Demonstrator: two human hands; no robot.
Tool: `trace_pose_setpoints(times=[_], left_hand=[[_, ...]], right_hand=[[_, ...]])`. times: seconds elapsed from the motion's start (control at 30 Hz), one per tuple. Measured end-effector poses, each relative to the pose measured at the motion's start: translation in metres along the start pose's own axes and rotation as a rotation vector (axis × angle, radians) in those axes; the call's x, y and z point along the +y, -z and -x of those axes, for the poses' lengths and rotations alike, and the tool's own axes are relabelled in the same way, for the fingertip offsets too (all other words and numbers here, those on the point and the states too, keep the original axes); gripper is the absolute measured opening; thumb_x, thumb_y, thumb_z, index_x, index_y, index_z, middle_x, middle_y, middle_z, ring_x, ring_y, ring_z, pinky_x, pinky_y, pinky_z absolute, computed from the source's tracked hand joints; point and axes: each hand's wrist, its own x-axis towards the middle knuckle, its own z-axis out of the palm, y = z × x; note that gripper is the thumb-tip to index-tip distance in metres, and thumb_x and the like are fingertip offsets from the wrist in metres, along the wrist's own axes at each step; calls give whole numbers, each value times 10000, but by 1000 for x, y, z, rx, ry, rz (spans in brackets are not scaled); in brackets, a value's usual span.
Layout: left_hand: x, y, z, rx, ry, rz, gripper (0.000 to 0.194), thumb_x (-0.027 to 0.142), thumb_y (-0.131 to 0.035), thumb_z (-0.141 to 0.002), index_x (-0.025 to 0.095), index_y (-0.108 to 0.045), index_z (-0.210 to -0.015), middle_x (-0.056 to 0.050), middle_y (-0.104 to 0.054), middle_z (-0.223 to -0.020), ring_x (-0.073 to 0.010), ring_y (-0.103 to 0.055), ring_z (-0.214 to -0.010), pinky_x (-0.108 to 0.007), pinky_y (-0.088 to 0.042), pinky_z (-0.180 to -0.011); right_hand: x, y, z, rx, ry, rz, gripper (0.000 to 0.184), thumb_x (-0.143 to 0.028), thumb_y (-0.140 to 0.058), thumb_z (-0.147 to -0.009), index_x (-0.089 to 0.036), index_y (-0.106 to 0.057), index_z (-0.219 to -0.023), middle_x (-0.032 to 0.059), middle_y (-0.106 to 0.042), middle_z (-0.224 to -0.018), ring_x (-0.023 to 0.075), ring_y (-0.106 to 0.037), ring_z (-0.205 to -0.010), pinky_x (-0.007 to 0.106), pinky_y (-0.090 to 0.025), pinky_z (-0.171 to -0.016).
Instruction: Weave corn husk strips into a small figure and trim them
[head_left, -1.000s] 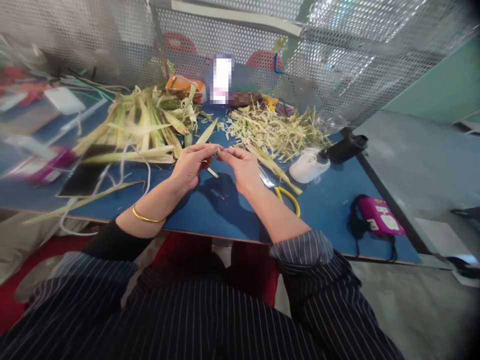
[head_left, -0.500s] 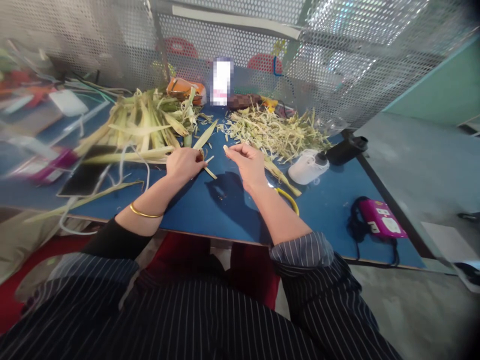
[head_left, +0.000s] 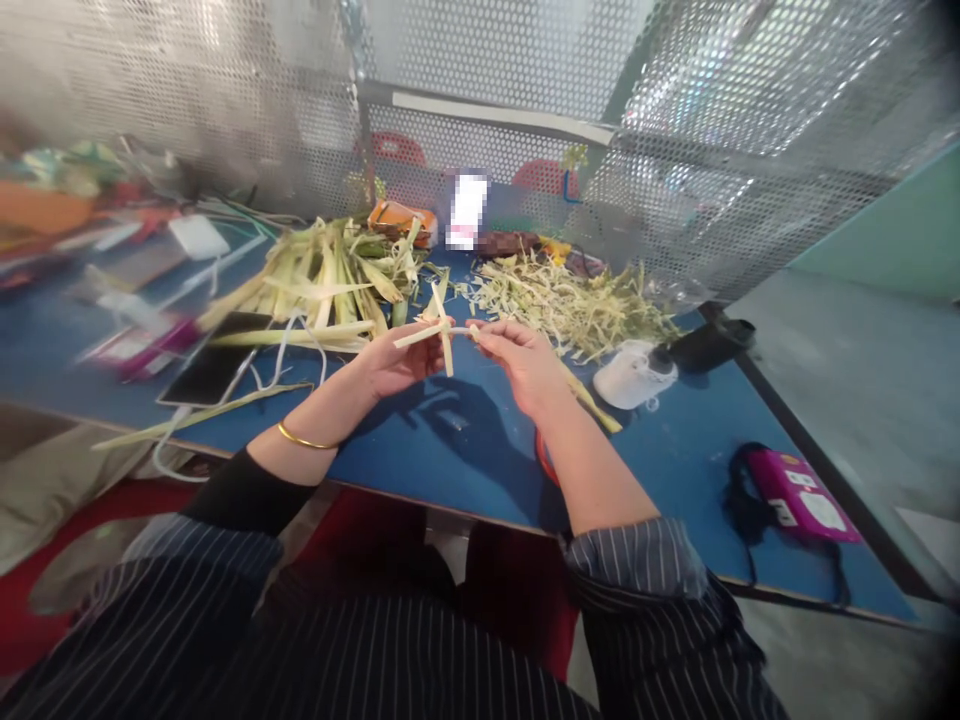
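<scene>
Above the blue table [head_left: 465,440], both hands meet over two pale leaf strips [head_left: 436,330] that cross each other. My left hand [head_left: 394,362], a gold bangle on its wrist, pinches the crossed strips from the left. My right hand [head_left: 521,362] pinches the end of one thin strip from the right. A pile of long green-yellow leaves [head_left: 322,285] lies behind my left hand. A heap of shredded leaf trimmings [head_left: 570,305] lies behind my right hand.
A white device [head_left: 630,373] and a black bottle [head_left: 705,345] lie right of the trimmings. A magenta device with a black strap [head_left: 791,492] sits near the right edge. A dark phone [head_left: 214,370] with white cables lies left. Perforated metal screens [head_left: 675,150] wall the table's back.
My hands, apart half a second ago, have come together and lifted; the strips now cross between them. The camera view has tilted, shifting the table lower and rightward.
</scene>
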Motion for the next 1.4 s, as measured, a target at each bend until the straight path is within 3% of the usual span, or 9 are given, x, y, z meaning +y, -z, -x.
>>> trace_pose_setpoints(times=[0.23,0.47,0.67,0.77,0.87,1.03,1.13,1.23,1.4], left_hand=[[-6,-3,-2,26,-16,-163,53,209,-663,-793,170,-699,-798,-29,-643,-702,-90,-581,-588,-207,-461,-550],[-7,-6,3,147,8,-311,205,331,-643,-832,133,-664,-781,-66,-683,-704,-107,-618,-547,-206,-469,-498],[-9,-11,9,153,-165,-420,262,382,-644,-824,169,-643,-976,-57,-707,-728,-129,-648,-543,-203,-468,-486],[-8,-13,13,6,-4,-291,289,359,-565,-880,188,-652,-1096,-71,-722,-803,-130,-659,-595,-205,-485,-520],[-8,-15,14,-63,138,-149,269,344,-553,-888,167,-663,-1059,-97,-725,-855,-133,-662,-618,-206,-498,-534],[-12,-16,11,122,70,-171,159,277,-592,-865,132,-648,-896,-97,-725,-833,-139,-675,-589,-210,-521,-516],[-14,-15,11,100,127,-196,205,326,-609,-855,128,-659,-840,-87,-715,-768,-142,-668,-551,-218,-524,-498],[-14,-14,12,100,69,-269,217,351,-656,-820,140,-686,-857,-75,-713,-737,-142,-668,-552,-228,-537,-531],[-16,-14,12,65,-158,-410,322,351,-700,-786,192,-713,-1066,-75,-743,-858,-132,-699,-700,-231,-548,-703]], right_hand=[[4,1,-1,-15,-43,4,153,-356,-755,-662,-229,-693,-721,-18,-661,-702,119,-590,-693,265,-459,-659],[-6,5,1,8,-28,-8,120,-314,-745,-665,-217,-693,-712,-18,-660,-685,105,-581,-645,265,-455,-655],[-12,8,2,1,-28,-45,74,-286,-732,-686,-226,-691,-700,-18,-648,-675,104,-565,-625,273,-455,-644],[-15,9,4,-34,0,-42,50,-264,-731,-679,-234,-692,-688,-15,-655,-740,104,-568,-647,272,-466,-661],[-18,10,5,-63,28,0,63,-271,-727,-671,-236,-674,-669,-8,-657,-830,109,-567,-660,286,-485,-682],[-19,12,6,-93,111,77,82,-282,-728,-681,-236,-661,-690,-2,-633,-862,123,-588,-703,308,-505,-727],[-18,13,5,-122,133,148,76,-285,-721,-702,-232,-666,-698,6,-630,-873,130,-589,-739,317,-504,-756],[-17,15,4,-149,144,188,64,-280,-709,-719,-232,-669,-703,8,-633,-876,134,-587,-753,322,-496,-766],[-19,14,5,-159,135,226,67,-268,-695,-729,-228,-658,-690,2,-643,-832,136,-591,-739,316,-480,-755]])
